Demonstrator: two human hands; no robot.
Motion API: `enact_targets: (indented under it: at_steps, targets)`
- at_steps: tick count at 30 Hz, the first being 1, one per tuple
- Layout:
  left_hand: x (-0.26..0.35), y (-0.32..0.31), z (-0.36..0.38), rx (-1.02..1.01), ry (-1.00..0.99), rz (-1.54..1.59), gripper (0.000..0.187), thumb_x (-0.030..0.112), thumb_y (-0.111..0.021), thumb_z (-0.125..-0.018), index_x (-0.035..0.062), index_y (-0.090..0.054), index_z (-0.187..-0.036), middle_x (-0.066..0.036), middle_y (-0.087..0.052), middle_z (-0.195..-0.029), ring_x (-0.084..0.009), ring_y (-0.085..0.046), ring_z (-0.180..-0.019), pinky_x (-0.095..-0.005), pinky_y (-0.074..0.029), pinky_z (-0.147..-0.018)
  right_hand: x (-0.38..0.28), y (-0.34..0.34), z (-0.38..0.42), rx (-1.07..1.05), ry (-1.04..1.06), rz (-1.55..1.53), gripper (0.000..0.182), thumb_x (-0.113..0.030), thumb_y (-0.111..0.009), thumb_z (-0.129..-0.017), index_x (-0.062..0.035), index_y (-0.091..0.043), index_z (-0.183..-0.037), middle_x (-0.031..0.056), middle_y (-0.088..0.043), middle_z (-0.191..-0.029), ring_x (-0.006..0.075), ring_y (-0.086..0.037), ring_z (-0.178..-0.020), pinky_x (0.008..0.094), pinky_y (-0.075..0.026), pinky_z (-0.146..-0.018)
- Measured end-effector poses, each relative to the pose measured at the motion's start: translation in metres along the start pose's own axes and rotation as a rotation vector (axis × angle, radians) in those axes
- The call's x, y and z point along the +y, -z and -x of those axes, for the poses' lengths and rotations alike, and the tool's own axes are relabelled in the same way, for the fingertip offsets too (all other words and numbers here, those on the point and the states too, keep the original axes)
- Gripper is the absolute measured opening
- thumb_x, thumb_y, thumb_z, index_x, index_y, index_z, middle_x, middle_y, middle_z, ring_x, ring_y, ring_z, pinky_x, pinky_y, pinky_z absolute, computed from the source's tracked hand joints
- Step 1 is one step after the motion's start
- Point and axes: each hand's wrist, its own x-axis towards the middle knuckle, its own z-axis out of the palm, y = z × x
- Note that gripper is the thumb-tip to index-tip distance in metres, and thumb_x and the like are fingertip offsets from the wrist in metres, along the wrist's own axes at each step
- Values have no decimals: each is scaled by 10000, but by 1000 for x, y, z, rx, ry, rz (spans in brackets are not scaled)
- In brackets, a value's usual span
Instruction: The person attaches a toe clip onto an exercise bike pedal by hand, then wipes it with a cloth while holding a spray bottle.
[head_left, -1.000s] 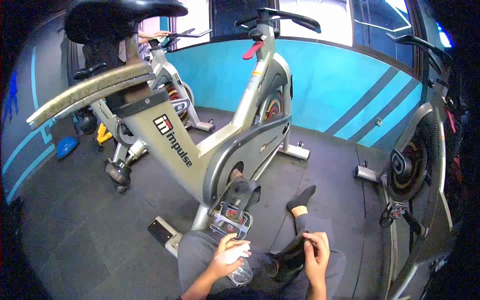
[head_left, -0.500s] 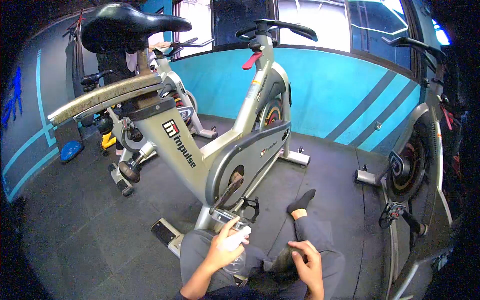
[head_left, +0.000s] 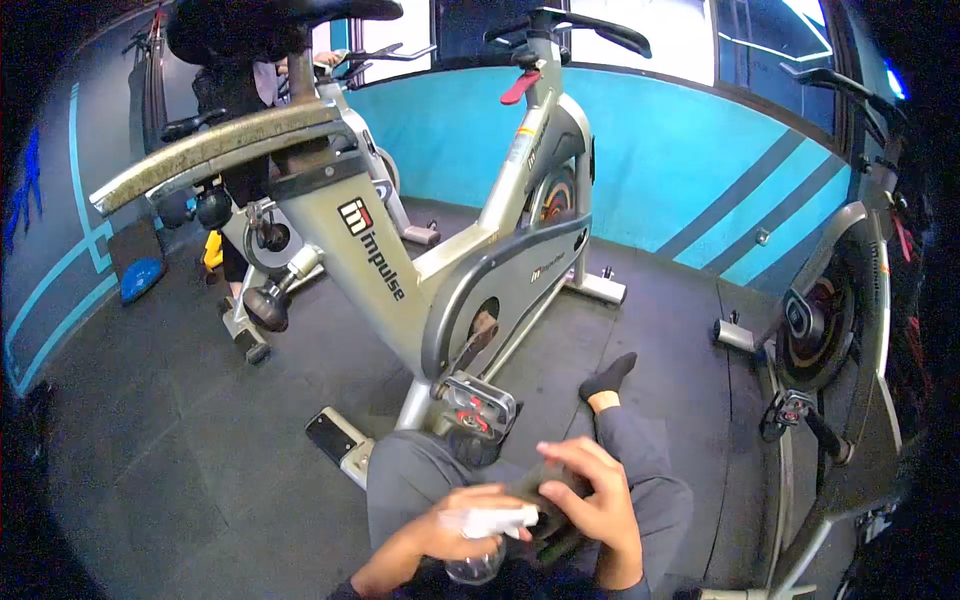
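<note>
My left hand (head_left: 446,528) is wrapped round the neck of a spray bottle (head_left: 498,520) with a white trigger head and a clear body. Its nozzle points right, close to a dark grey-green cloth (head_left: 540,484). That cloth is in my right hand (head_left: 603,500), thumb on top and fingers curled over it. Both hands are over my lap, nearly side by side. Just beyond them is the pedal (head_left: 478,408) of a silver exercise bike (head_left: 385,270), with red parts showing on the pedal. Neither hand touches the bike.
A second exercise bike (head_left: 815,310) stands at the right. Behind the near bike, a person (head_left: 235,100) in dark clothing is beside another bike. A blue dome (head_left: 142,278) rests by the left wall. My outstretched foot (head_left: 608,376) is on the dark floor.
The spray bottle in my left hand has swung lower and right, towards the cloth. My right hand has risen slightly with the cloth. The pedal has turned, and the view has tilted down.
</note>
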Motion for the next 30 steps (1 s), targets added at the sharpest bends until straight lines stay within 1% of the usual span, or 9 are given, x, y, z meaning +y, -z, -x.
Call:
enact_targets:
  at_steps: [4,6,12,16,18,19,20,22,30]
  targets:
    - [23,20,-6,72,129,-140,474,46,-629,-666,-5,-601,-1136,-101,-669,-1058,-311,-634,-971,-404,-476,-898,12,2,17,-331,-412,-179,784,-230,-860,-625,-46,-497,-1295,88,-643,-946,143,-598,-837,276,-468,-737]
    - [28,26,-13,54,-76,-319,432,34,-630,-649,-12,-625,-1079,-99,-664,-1047,-326,-632,-899,-394,-507,-821,18,-5,24,-373,-238,-163,636,-205,-811,-711,-46,-525,-1257,129,-670,-983,185,-639,-892,320,-488,-814]
    - [45,39,-18,133,3,-347,419,29,-605,-635,-20,-625,-1050,-67,-698,-925,-310,-631,-881,-379,-512,-820,30,4,37,-638,-311,-92,306,-264,-643,-863,1,-616,-1015,194,-634,-806,308,-645,-740,370,-502,-692]
    - [29,39,-11,143,-44,-431,491,37,-609,-628,21,-623,-1118,-95,-671,-1049,-305,-615,-1000,-368,-488,-892,36,22,49,-564,-255,-157,277,-237,-530,-942,21,-607,-876,161,-632,-819,216,-632,-762,314,-480,-682]
    - [37,38,-14,219,75,-343,509,51,-605,-635,31,-619,-1143,-128,-586,-1212,-315,-584,-1066,-374,-470,-924,45,19,62,-17,27,-276,361,-325,-601,-893,35,-614,-910,164,-648,-809,326,-647,-821,374,-484,-827]
    - [26,45,-8,152,32,-456,572,63,-596,-637,27,-576,-1208,-141,-523,-1273,-301,-576,-1076,-358,-461,-920,63,7,93,342,-56,-266,452,-395,-591,-891,43,-602,-1002,169,-658,-969,307,-630,-944,397,-435,-925]
    - [29,45,-10,149,31,-459,572,63,-596,-637,27,-576,-1208,-141,-523,-1273,-301,-576,-1076,-358,-461,-920,79,22,111,253,-207,-271,593,-475,-534,-907,60,-526,-1164,204,-577,-1195,291,-586,-1057,395,-433,-921]
    - [39,48,-12,364,251,-429,629,87,-582,-604,18,-551,-1228,-141,-600,-1132,-276,-596,-1011,-344,-463,-897,79,41,115,228,-302,-442,849,-641,-439,-875,74,-379,-1327,252,-496,-1283,334,-516,-1166,428,-419,-972]
    - [33,65,-26,599,279,-421,681,3,-554,-648,30,-479,-1324,-57,-627,-869,-118,-560,-697,-230,-455,-659,64,37,96,393,47,-967,981,-752,-181,-846,72,-242,-1374,216,-304,-1413,326,-324,-1292,446,-240,-1078]
